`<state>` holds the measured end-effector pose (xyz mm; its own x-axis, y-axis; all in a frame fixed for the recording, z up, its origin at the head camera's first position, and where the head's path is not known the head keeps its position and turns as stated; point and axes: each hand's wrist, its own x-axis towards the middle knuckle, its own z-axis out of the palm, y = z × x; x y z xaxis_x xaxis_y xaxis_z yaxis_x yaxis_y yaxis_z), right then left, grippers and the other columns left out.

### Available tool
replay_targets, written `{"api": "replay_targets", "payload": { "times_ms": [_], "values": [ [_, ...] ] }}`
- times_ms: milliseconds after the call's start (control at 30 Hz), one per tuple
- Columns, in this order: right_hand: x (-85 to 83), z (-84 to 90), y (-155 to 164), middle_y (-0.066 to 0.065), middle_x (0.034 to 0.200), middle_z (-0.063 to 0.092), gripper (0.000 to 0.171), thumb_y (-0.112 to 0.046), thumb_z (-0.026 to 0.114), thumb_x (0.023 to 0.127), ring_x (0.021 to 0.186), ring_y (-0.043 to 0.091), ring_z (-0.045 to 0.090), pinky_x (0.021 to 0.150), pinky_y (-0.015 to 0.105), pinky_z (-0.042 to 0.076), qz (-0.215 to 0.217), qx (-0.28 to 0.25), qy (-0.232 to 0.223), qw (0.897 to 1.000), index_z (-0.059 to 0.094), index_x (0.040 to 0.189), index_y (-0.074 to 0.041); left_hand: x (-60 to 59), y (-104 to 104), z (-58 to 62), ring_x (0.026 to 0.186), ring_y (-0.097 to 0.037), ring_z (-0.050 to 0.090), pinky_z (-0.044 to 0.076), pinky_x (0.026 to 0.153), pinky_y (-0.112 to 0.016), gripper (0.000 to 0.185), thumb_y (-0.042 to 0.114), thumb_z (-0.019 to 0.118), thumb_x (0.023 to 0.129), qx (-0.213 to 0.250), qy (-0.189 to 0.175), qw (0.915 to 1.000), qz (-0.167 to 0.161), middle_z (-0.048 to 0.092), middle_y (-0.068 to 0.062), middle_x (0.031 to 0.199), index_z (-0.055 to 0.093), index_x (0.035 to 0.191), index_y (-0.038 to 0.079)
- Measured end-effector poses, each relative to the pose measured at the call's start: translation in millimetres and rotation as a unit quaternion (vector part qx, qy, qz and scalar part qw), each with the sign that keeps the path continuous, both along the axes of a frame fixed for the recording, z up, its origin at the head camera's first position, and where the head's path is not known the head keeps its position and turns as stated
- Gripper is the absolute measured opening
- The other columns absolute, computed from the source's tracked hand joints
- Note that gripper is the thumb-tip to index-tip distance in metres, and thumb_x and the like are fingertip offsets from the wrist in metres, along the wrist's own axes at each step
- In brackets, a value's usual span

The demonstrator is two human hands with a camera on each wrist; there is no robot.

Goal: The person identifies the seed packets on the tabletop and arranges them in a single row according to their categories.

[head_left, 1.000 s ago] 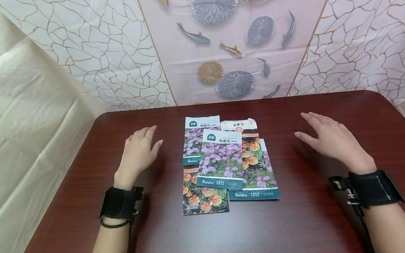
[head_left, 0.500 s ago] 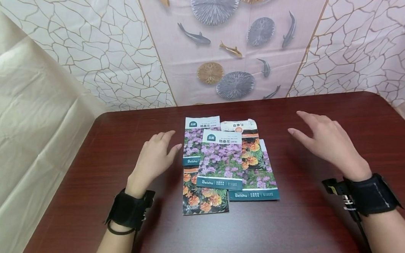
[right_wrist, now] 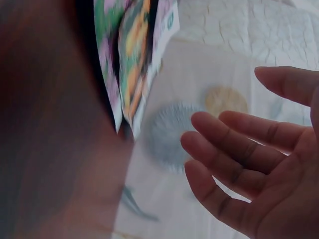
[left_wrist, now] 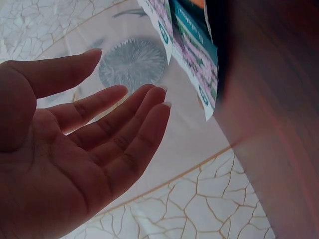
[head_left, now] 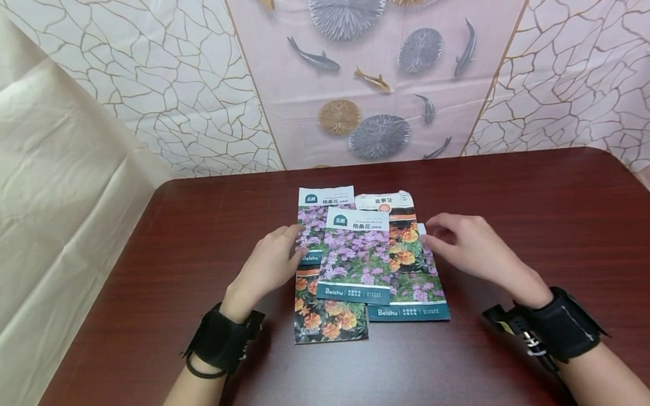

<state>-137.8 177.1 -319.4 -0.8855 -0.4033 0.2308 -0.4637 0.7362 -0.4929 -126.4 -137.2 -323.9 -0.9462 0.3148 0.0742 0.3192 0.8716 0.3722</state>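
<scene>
The left hand (head_left: 271, 263) has a loose, wide grip that holds nothing: in the left wrist view its fingers (left_wrist: 130, 112) are nearly straight and spread. Its fingertips reach the left edge of the pile of seed packets (head_left: 363, 263), at the purple-flower packet at the rear left (head_left: 317, 218); whether they touch it or hover just over it I cannot tell. The right hand (head_left: 466, 247) is likewise empty, its fingers (right_wrist: 234, 149) relaxed and slightly bent, with the tips at the right side of the pile beside the orange-flower packet (head_left: 397, 231). So the packets lie between the two hands, to the right of the left one and to the left of the right one, both about equally near.

The packets overlap in a loose stack, their long axes running from the near edge of the tabletop (head_left: 525, 177) towards its far edge (the topmost purple packet (head_left: 355, 253) sits in the middle). The pile lies nearer the far edge than the near one, towards the left half. Bare wood lies open on the right and along the near edge; the far-left corner is close, with a cream cloth (head_left: 44, 200) hanging past it.
</scene>
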Motion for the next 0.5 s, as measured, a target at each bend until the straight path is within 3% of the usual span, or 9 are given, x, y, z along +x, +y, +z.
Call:
{"api": "replay_targets", "payload": {
  "times_ms": [167, 367, 500],
  "values": [
    [-2.2, -9.0, -15.2, 0.000, 0.067, 0.055, 0.019, -0.014, 0.062, 0.086, 0.056, 0.011, 0.044, 0.053, 0.028, 0.036, 0.033, -0.003, -0.064, 0.997, 0.066, 0.096, 0.001, 1.1, 6.5, -5.1, 0.089, -0.027, 0.059, 0.049, 0.073, -0.038, 0.040, 0.012, 0.061, 0.089, -0.003, -0.020, 0.9998, -0.005, 0.058, -0.018, 0.110, 0.050, 0.125, -0.002],
    [-5.3, -17.0, -33.0, -0.004, 0.056, 0.049, 0.015, -0.013, 0.059, 0.088, 0.047, 0.010, 0.038, 0.050, 0.027, 0.032, 0.054, -0.010, -0.115, 0.992, 0.066, 0.076, -0.007, 2.8, 13.8, -12.0, 0.081, -0.024, 0.059, 0.044, 0.064, -0.032, 0.038, 0.012, 0.060, 0.089, 0.009, -0.041, 0.9991, -0.004, 0.059, -0.018, 0.109, 0.052, 0.123, -0.003],
    [-6.5, -22.5, -40.8, -0.002, 0.052, 0.048, 0.021, -0.012, 0.057, 0.088, 0.043, 0.011, 0.042, 0.046, 0.027, 0.035, 0.043, -0.013, -0.162, 0.986, 0.064, 0.068, -0.007, 1.8, 17.2, -16.5, 0.068, -0.020, 0.057, 0.042, 0.057, -0.030, 0.038, 0.013, 0.060, 0.089, 0.014, -0.060, 0.9981, -0.002, 0.060, -0.010, 0.086, 0.052, 0.123, -0.003]
  ]
}}
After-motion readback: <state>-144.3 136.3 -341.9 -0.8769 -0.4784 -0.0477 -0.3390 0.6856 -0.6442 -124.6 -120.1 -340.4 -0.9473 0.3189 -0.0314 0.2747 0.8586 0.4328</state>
